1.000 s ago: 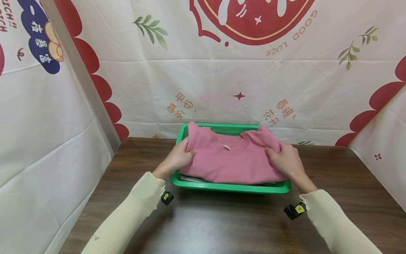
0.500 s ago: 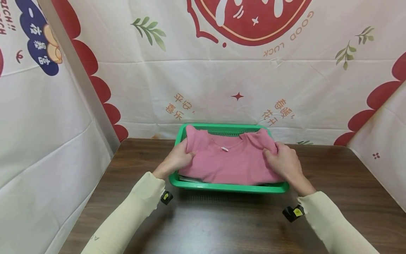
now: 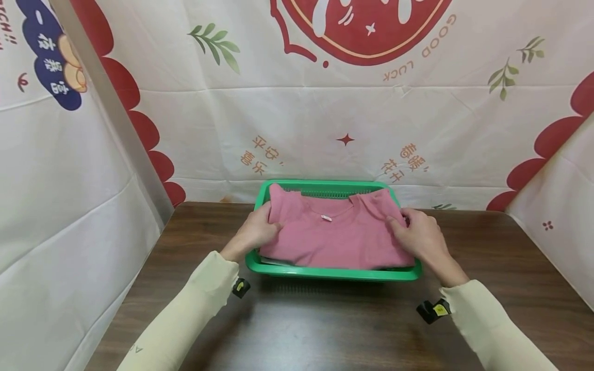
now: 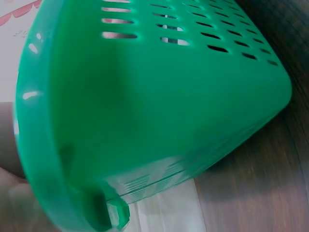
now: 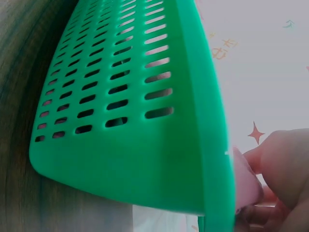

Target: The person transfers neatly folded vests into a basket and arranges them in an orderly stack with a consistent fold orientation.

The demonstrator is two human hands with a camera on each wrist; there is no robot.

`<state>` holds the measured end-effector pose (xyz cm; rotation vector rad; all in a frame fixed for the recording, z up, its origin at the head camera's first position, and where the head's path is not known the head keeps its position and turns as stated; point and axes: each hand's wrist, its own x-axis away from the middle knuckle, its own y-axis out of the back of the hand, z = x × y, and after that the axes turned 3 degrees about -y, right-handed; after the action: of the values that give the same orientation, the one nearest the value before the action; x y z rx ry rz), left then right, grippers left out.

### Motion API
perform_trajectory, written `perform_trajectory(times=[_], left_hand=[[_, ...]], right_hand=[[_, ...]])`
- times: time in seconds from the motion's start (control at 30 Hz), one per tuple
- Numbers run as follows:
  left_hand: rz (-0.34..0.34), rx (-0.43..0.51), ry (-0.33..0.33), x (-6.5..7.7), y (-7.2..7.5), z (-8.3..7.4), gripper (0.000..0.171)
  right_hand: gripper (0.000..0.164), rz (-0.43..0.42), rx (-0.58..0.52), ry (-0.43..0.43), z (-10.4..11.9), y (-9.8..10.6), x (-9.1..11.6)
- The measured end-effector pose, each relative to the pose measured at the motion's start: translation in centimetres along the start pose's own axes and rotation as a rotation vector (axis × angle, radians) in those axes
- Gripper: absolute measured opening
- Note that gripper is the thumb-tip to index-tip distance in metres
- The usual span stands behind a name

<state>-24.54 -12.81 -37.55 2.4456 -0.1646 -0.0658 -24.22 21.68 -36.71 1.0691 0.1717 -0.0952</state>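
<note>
A folded pink shirt [image 3: 334,237] lies in a green plastic basket [image 3: 334,274], its round neckline and white label facing up toward the back. My left hand [image 3: 252,232] grips the shirt's left side, thumb on top and fingers hidden under the cloth, at the basket's left rim. On the opposite side my right hand [image 3: 419,234] holds the shirt's edge over the right rim. Pink cloth shows between its thumb and fingers [image 5: 263,212] in the right wrist view. In the left wrist view the slotted basket wall [image 4: 145,96] fills most of the picture.
The basket stands toward the back of a dark wooden table [image 3: 325,330]. Close behind it hangs a white printed cloth [image 3: 301,118], with another cloth panel [image 3: 69,206] on the left. Something pale [image 3: 276,262] shows beneath the shirt at the basket's front left.
The shirt has settled a little lower in the basket, its back shoulder edges dropping. A dark gap has appeared between my right thumb and forefinger. The whole view has shifted slightly.
</note>
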Motion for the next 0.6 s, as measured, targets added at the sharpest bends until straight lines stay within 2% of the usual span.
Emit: perform_trajectory(times=[0.13,0.3,0.43,0.6], left_hand=[[-0.018,-0.046,0.023,0.1,0.3,-0.1,0.037],[-0.078,-0.142,0.003,0.2,0.6,0.0,0.025],[-0.166,-0.198,-0.078,0.5,0.8,0.2,0.022],[-0.297,-0.283,-0.194,1.2,0.8,0.4,0.021]], right_hand=[[0.042,0.006,0.032,-0.008,-0.2,-0.1,0.0],[0.035,0.009,0.085,-0.005,-0.7,-0.6,0.0],[0.024,0.009,0.117,0.001,-0.9,-1.1,0.0],[0.028,-0.002,0.127,-0.001,-1.1,-1.9,0.2]])
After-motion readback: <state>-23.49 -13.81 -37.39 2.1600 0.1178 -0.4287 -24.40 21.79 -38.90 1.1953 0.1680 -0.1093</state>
